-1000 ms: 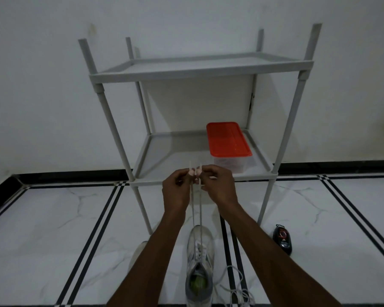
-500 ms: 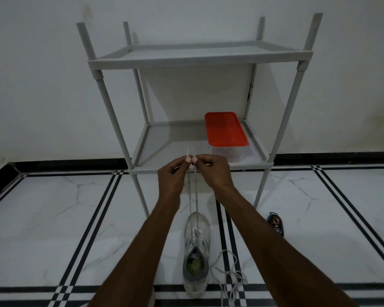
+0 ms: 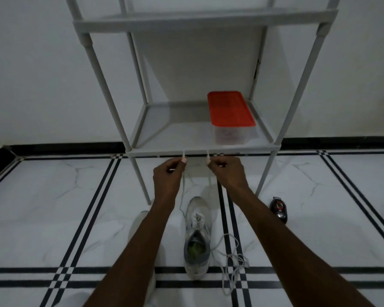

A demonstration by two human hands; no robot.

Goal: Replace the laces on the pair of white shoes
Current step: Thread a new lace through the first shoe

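At my far left, mostly behind the left forearm, I see a second white shoe point(image 3: 136, 227) on the marble floor point(image 3: 42, 207). My left hand point(image 3: 167, 178) pinches one lace end point(image 3: 183, 156) between curled fingers. At six o'clock from both hands stands the white sneaker point(image 3: 197, 235), toe toward the grey rack point(image 3: 200, 149). My right hand point(image 3: 227, 171) pinches the other lace tip point(image 3: 208, 157). A loose lace point(image 3: 232, 262) lies at three o'clock of the sneaker's heel. A red-lidded container point(image 3: 230, 111) sits on the shelf; a black-and-red device point(image 3: 278, 209) lies far right.
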